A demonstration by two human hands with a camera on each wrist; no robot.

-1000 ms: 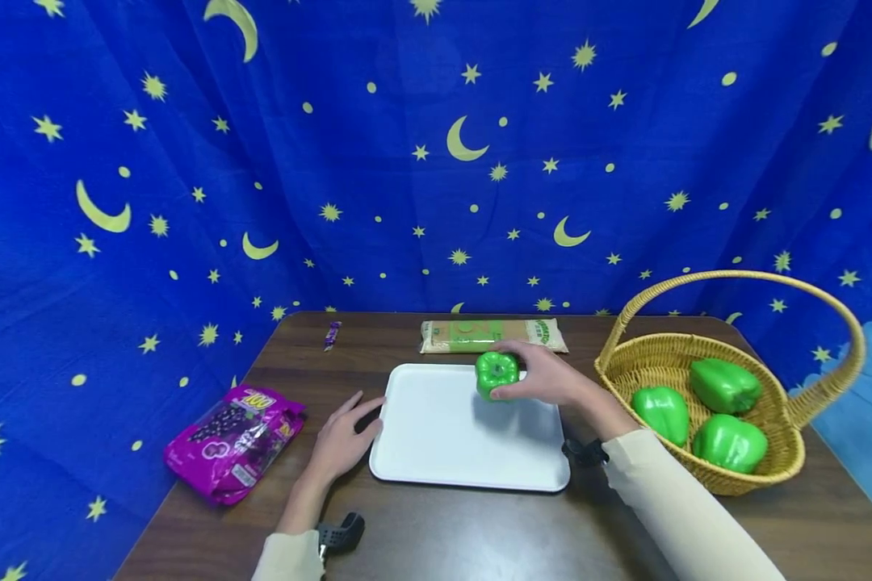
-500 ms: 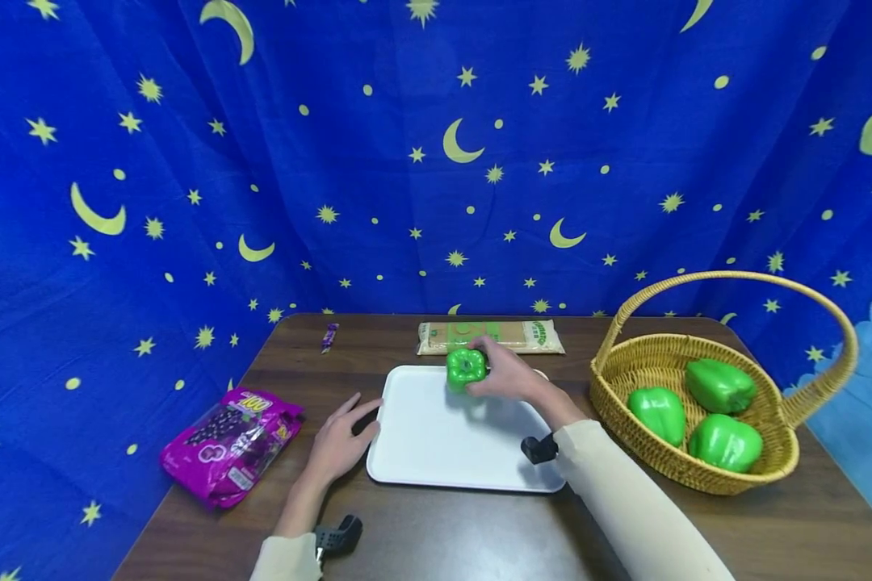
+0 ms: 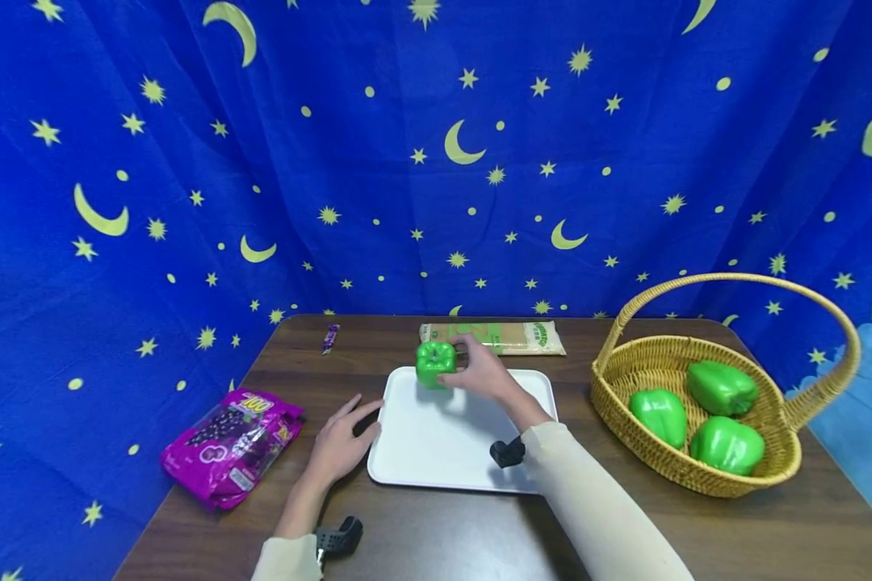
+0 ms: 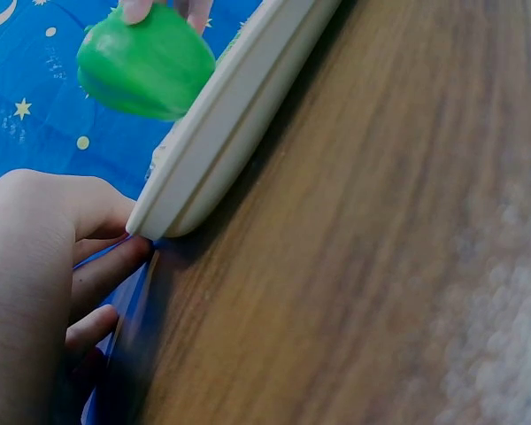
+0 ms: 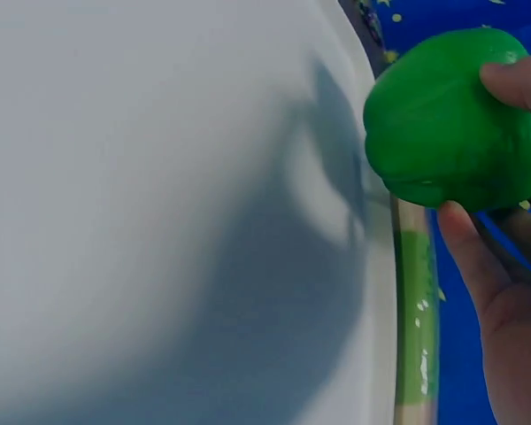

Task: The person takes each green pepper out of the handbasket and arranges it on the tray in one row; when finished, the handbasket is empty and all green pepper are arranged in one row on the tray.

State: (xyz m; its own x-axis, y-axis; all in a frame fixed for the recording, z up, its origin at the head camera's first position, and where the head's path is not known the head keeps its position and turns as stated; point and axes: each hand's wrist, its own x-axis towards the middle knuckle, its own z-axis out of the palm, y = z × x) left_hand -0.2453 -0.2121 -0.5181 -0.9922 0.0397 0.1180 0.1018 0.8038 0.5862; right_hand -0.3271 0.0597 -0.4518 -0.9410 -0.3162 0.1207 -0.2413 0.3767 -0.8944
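Observation:
My right hand (image 3: 477,373) grips a green bell pepper (image 3: 434,363) between thumb and fingers, above the far left part of a white tray (image 3: 458,452). In the right wrist view the pepper (image 5: 451,124) hangs clear of the tray, whose surface carries the hand's shadow. At the tray's left side lies my left hand (image 3: 343,442), its fingers spread and touching the edge. The left wrist view shows thumb and fingertips at the corner of the tray's rim (image 4: 230,124); nothing is lifted by that hand (image 4: 35,266).
A wicker basket (image 3: 603,399) with a tall handle stands at the right, holding several green peppers (image 3: 727,444). Behind the tray lies a noodle packet (image 3: 512,337). A purple candy bag (image 3: 232,444) and a small wrapped candy (image 3: 330,339) are on the left of the wooden table (image 3: 436,537).
My right hand has carried the pepper leftward across the tray, from its right half toward the far left corner. The left hand has stayed at the tray's edge.

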